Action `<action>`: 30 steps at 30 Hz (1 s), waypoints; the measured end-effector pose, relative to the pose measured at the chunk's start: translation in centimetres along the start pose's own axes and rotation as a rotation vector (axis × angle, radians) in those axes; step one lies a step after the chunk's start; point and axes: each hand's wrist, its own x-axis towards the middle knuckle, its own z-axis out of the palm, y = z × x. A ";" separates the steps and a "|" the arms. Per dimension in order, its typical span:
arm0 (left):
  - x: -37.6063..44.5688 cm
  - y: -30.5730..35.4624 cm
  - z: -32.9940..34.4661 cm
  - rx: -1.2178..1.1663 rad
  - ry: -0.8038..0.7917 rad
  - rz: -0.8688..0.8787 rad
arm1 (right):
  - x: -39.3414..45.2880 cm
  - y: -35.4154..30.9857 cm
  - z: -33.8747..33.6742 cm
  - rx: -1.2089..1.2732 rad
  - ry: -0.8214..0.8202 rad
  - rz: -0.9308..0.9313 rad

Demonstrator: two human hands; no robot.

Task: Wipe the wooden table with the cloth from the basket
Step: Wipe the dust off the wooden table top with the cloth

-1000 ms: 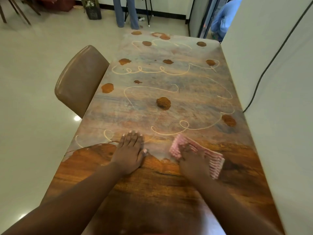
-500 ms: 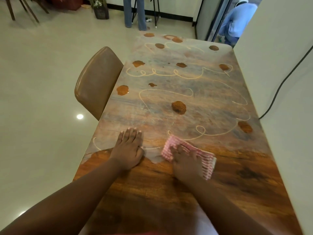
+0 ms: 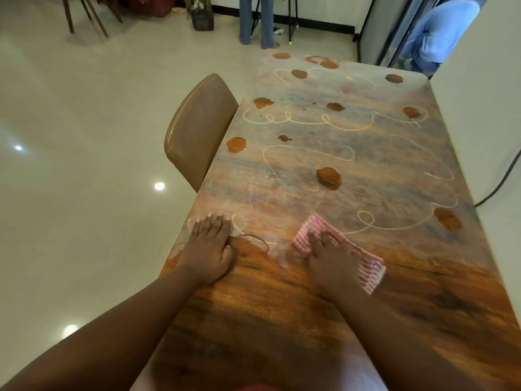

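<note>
Cloth (image 3: pixel 363 263), pink-and-white striped, folded, flat on the wooden table (image 3: pixel 282 320) beneath the right hand (image 3: pixel 334 262); fingers spread and fairly straight, pressing down rather than curling round it. Compared with half a second ago, shifted a little toward the left hand (image 3: pixel 210 249), nearer the smeared patch between the two hands. Left hand flat on the tabletop near the left edge, fingers straight and together, holding nothing, same place as before. Near end of the table dark, glossy wood; farther end dull and hazy, still carrying brown blobs (image 3: pixel 328 177) and thin pale squiggly lines (image 3: pixel 310 121), unchanged from the earlier frame. Brown chair (image 3: pixel 197 128) tucked against the left edge. Beyond the far end, legs in jeans (image 3: pixel 256 21) and a crouching person in blue (image 3: pixel 439 32).
</note>
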 end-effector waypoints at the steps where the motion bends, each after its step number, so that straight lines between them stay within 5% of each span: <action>1: -0.3 0.3 0.0 0.008 0.008 0.004 | 0.2 -1.6 -0.1 0.034 0.003 -0.050; 6: -1.7 1.9 -0.9 0.074 0.004 0.077 | -3.9 -4.4 2.1 0.080 -0.055 -0.376; 11: -3.0 1.7 -1.9 0.093 0.039 0.041 | -4.1 2.8 2.2 0.059 0.053 -0.172; 15: -4.2 1.7 -2.4 0.125 0.020 0.022 | -1.4 1.5 0.0 0.094 0.060 -0.053; 23: -4.2 -0.1 -3.9 0.118 0.043 -0.003 | -4.9 -4.4 1.7 0.036 -0.094 -0.471; 30: -2.5 -4.4 -2.6 0.058 0.013 0.008 | -1.0 -5.7 -0.4 0.008 -0.018 -0.165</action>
